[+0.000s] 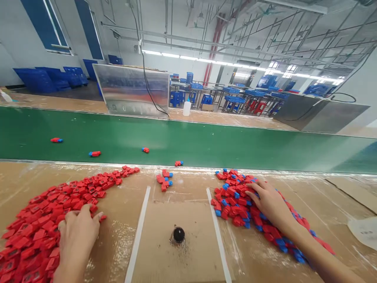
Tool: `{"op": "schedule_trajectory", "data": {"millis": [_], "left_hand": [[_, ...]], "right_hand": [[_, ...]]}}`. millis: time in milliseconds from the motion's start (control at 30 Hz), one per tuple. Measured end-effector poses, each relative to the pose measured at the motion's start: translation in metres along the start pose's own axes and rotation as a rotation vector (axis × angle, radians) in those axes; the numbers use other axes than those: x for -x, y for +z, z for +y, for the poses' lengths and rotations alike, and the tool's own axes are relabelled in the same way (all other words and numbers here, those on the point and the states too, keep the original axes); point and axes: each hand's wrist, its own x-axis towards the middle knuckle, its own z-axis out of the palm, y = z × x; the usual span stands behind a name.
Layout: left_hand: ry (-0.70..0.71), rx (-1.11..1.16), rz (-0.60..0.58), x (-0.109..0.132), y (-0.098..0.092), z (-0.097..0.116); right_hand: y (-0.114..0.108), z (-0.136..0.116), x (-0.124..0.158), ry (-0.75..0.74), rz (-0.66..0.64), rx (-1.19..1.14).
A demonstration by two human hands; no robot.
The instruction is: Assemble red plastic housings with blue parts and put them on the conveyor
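My left hand (79, 231) rests on the right edge of a big heap of small red plastic pieces (44, 220). Its fingers are curled downward, and whatever lies under them is hidden. Over on the right, my right hand (269, 201) reaches into a heap of red-and-blue plastic pieces (235, 196). Thumb and forefinger are bent close together among the pieces; I cannot make out which one is between them. Between the heaps, a black round post (178, 234) stands on a cardboard sheet (159, 255). Behind it lies a small cluster of red-and-blue pieces (165, 181).
A green conveyor belt (235, 145) crosses beyond the table, with several red-and-blue pieces (94, 153) scattered on it. Two white tape strips (138, 236) flank the cardboard. Metal panels (132, 90) and a white bottle (187, 108) stand on the far ledge.
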Motion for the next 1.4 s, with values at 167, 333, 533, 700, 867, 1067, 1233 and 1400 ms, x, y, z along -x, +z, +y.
{"op": "schedule_trajectory", "data": {"millis": [167,333,533,700,867,1067,1233,1400], "left_hand": [[-0.005,0.091,-0.063,-0.003,0.007,0.002],[-0.066,0.114,-0.133,-0.011,-0.005,0.001],[0.046,0.079,-0.143,0.012,-0.001,-0.010],[0.090,0.071,-0.094,0.024,0.001,-0.006],[0.108,0.103,-0.030,0.025,-0.006,0.000],[0.240,0.748,-0.010,0.051,-0.004,0.002],[0.274,1.269,-0.286,0.096,0.009,0.033],[0.292,1.457,-0.541,0.134,0.026,0.064]], "right_hand": [[0.029,-0.064,-0.084,-0.177,-0.136,-0.119],[0.092,-0.137,-0.169,-0.302,-0.285,-0.220],[0.130,-0.156,-0.186,-0.270,-0.403,-0.191],[0.110,-0.157,-0.165,-0.176,-0.372,-0.168],[0.066,-0.161,-0.095,-0.266,-0.363,-0.216],[0.039,-0.148,0.016,-0.317,-0.412,-0.263],[0.043,-0.141,0.062,-0.249,-0.334,-0.271],[0.039,-0.141,0.069,-0.193,-0.266,-0.419]]}}
